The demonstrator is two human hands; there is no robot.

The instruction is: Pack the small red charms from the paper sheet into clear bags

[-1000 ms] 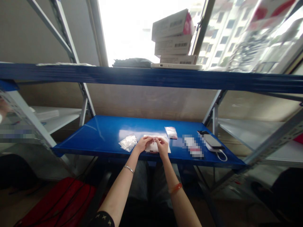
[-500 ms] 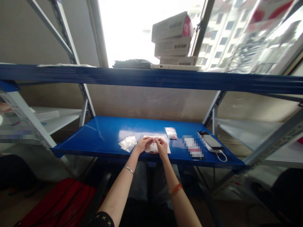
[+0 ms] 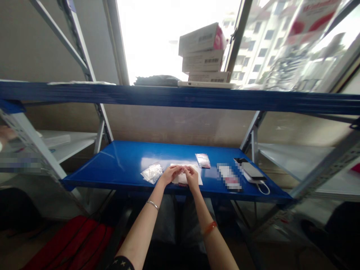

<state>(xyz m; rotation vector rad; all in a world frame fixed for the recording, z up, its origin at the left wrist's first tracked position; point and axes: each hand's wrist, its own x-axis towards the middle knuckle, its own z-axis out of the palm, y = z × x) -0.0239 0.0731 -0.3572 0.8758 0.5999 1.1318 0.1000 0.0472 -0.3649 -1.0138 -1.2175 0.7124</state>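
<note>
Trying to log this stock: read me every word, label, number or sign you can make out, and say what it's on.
Nothing can be quoted with certainty.
Barcode labels on the stacked cartons: too small to read.
Printed card on the blue shelf: pixelated, unreadable.
Red print on the sheet at the window: too blurred to read.
Small clear bag: any print too small to read.

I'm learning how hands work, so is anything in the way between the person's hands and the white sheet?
No, nothing visible is in the way. The left hand and right hand are already on the white sheet. The clear plastic bag lies beside it on the left, not between them.
</note>
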